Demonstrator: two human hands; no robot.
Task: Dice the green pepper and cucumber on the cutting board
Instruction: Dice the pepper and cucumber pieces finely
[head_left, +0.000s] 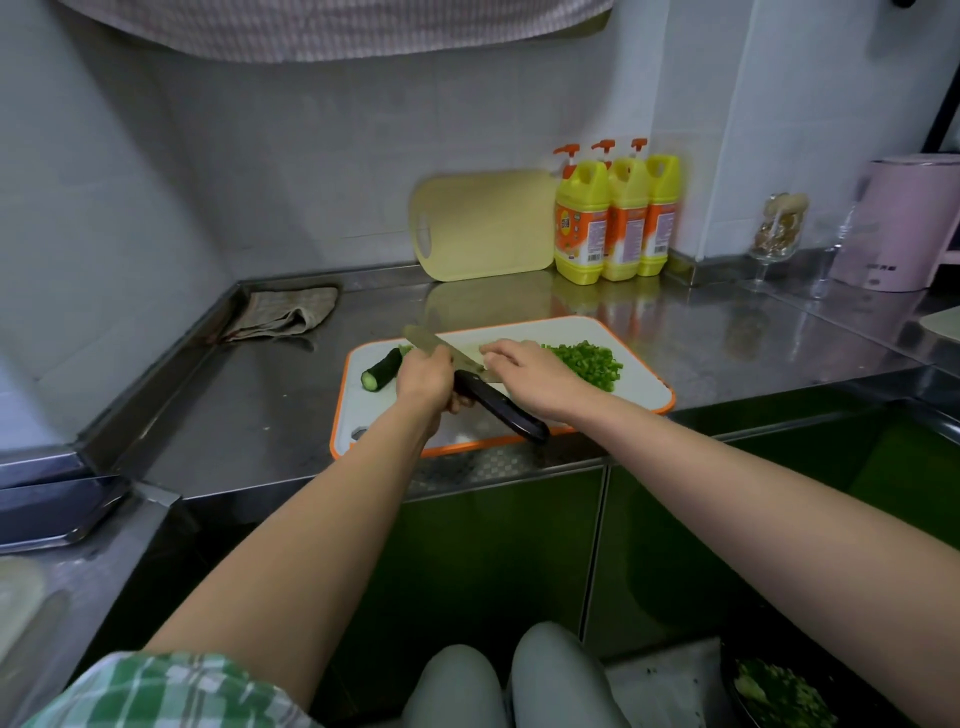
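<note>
A white cutting board (644, 389) with an orange rim lies on the steel counter. At its left end lies a dark green cucumber piece (382, 370) with a pale cut face. A pile of diced green pepper (589, 362) covers the board's right part. My left hand (423, 382) grips a black-handled knife (501, 408) near where the blade meets the handle; the blade points up and left over the board. My right hand (524, 371) reaches across the handle, its fingers stretched out on the flat of the blade. What lies under the hands is hidden.
A yellow cutting board (483, 223) leans on the back wall beside three yellow detergent bottles (615, 218). A folded cloth (285, 314) lies at the back left. A glass (776, 234) and a pink appliance (898, 223) stand at right. A bowl of green scraps (779, 691) is on the floor.
</note>
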